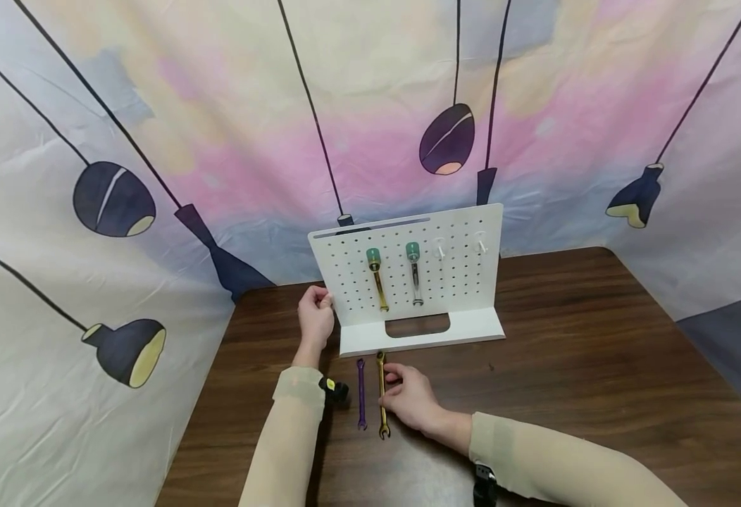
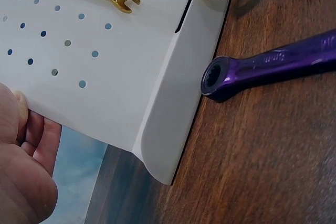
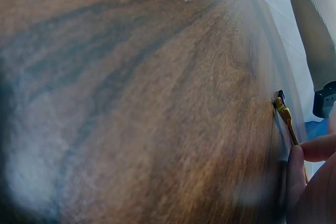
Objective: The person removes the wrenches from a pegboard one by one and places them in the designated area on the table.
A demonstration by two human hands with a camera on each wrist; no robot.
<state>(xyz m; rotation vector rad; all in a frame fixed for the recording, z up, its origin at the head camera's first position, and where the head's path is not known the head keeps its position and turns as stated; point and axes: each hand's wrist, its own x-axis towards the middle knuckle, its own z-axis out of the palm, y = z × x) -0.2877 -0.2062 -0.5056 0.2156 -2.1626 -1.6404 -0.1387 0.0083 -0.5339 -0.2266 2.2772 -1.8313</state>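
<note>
My left hand grips the left edge of a white pegboard stand; in the left wrist view the thumb lies at the board's edge and other fingers reach behind it. In front of the stand, my right hand pinches a gold combination wrench between thumb and fingertips, low over the tabletop. Left of it lies a purple combination wrench, its ring end towards the stand. The right wrist view shows one end of the gold wrench beyond the fingertips.
On the board hang another gold wrench and a silver wrench, each from a green-topped holder. Two clear hooks sit to their right. The brown wooden table meets a printed cloth backdrop.
</note>
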